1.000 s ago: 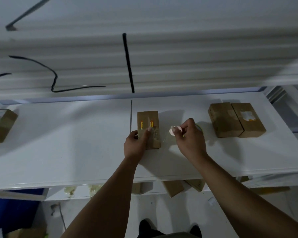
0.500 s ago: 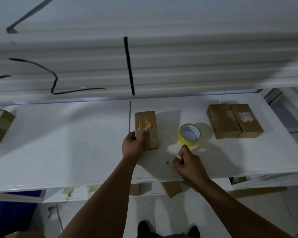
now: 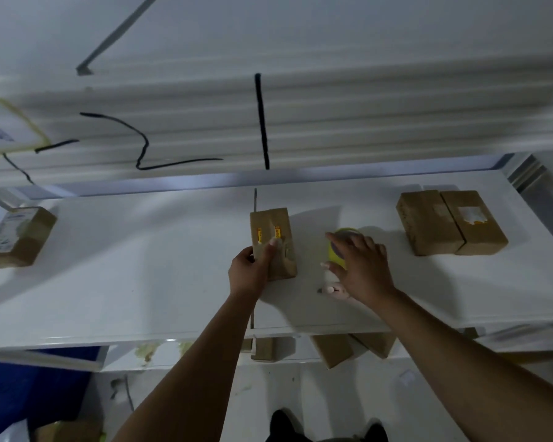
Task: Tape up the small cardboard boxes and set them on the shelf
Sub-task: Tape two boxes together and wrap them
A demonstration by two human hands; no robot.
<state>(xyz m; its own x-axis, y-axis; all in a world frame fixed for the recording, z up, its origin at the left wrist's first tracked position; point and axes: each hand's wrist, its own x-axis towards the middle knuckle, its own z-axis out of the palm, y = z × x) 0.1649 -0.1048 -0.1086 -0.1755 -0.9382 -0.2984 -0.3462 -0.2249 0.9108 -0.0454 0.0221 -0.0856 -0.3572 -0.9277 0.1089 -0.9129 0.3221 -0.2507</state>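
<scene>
Cardboard box (image 3: 273, 244) sits mid-shelf as before, its near end gripped by the left hand (image 3: 249, 269). Just right of it a small pale tool (image 3: 331, 290) now lies let go on the white shelf (image 3: 141, 282), and the right hand (image 3: 361, 269) has moved up, fingers spread and holding nothing, over the yellow tape roll (image 3: 334, 253); probably another strip is due before shelving

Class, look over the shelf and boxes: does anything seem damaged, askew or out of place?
The far-right box has a ragged, torn-looking white label patch on top. Below the shelf edge, a lower box lies skewed. The middle box in the left hand looks sound.
</scene>
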